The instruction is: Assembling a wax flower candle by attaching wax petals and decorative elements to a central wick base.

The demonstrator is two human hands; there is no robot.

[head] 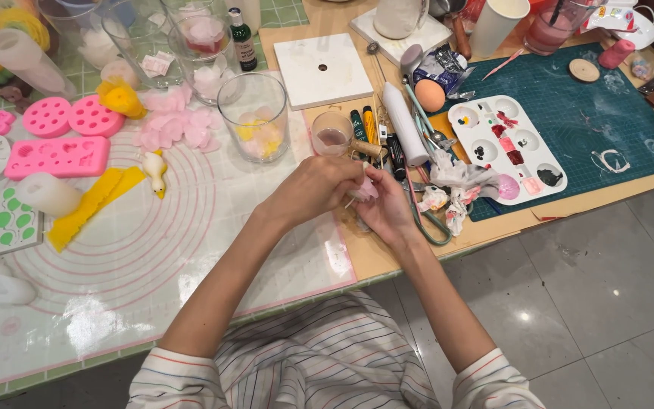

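Note:
My left hand (313, 189) and my right hand (390, 213) meet over the table's front edge. Together they hold a small pale pink flower-like piece (365, 189) on a thin stick. My left hand's fingers pinch it from the left, and my right hand cups it from below and the right. Most of the pink piece is hidden between the fingers. A small glass cup (332, 133) stands just behind my hands.
A white silicone mat (145, 250) with pink circles covers the left, bearing pink moulds (58, 156), loose pink petals (175, 125), a glass tumbler (255, 113) and a yellow strip (88, 206). On the right lie a paint palette (506, 148), a green cutting mat (607, 121), pens and scissors (425, 223).

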